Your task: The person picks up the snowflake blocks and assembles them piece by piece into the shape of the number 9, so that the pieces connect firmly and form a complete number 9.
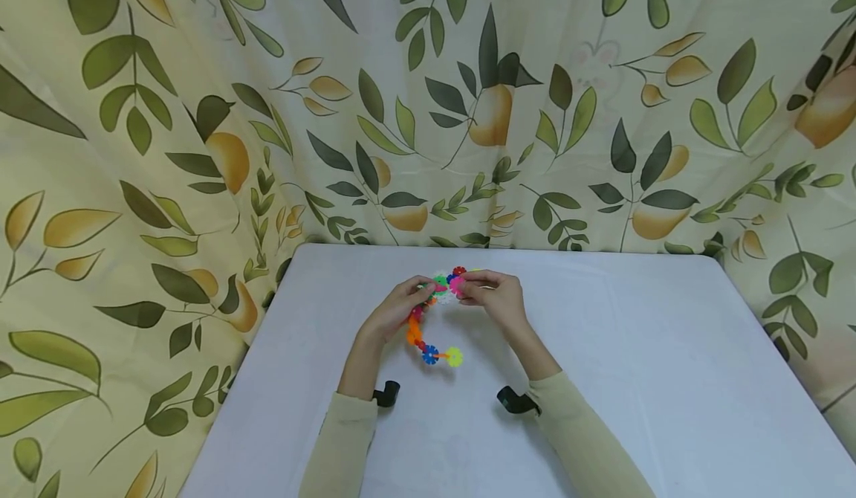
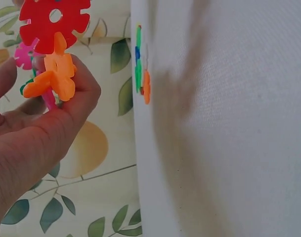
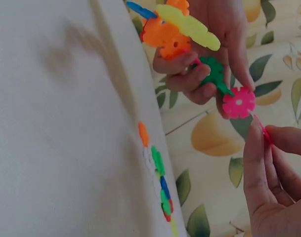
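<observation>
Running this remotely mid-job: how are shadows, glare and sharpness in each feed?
Head: fairly even light, no strong glare, soft shadows on the white tabletop, though the notched plastic discs look small; left wrist: broad, soft-edged shadows down the tabletop; right wrist: dim, with hazy shadows at upper left, and the pink disc in the right hand showing nearly edge-on.

Cream curtain (image 1: 414, 175), leaf-and-fruit print, hanging behind and beside white table (image 1: 642, 349)
</observation>
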Available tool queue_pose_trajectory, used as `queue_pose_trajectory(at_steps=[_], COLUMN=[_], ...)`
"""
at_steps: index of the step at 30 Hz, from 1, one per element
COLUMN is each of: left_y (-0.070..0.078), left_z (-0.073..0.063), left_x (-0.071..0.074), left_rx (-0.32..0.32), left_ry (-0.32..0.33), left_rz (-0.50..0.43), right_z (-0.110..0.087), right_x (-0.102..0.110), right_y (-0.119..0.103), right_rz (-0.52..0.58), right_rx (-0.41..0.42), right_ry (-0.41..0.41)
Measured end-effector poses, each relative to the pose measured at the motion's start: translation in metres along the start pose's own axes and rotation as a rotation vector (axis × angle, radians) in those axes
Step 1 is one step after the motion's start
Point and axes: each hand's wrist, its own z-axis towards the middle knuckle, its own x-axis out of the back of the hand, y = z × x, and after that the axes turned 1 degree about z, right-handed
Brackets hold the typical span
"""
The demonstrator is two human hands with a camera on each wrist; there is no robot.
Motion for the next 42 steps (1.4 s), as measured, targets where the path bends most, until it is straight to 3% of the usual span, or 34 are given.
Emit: queue_pose_trajectory(at_steps=[4, 10, 17, 26, 35, 42], left_y=[0.001, 0.002, 0.002, 0.001, 0.001, -0.001], left_z=[-0.001, -0.001, -0.001, 0.0, 0.001, 0.003], left_x=[-0.001, -0.002, -0.002, -0.007, -0.013, -0.015], left_rx=[0.003, 0.001, -0.008, -0.051, -0.044, -0.047], left_ry=[0.001, -0.003, 0.011, -0.034, -0.024, -0.021], left_rz=[-0.009, 0.003, 0.03, 0.096, 0.063, 0.042], right_z=[-0.001, -0.001, -0.003, -0.005, -0.007, -0.007], right_x=[-0.002, -0.005, -0.002, -0.003, -0.011, -0.013], right_y=[0.0, 0.0, 0.0, 0.002, 0.001, 0.002], right_rz=[0.026, 0.052, 0.005, -0.043, -0.074, -0.09], right_rx=[-0.001, 0.01, 0.024, 0.041, 0.072, 0.055], right_ry=[-0.02, 0.011, -0.005, 0.01, 0.091, 0.087])
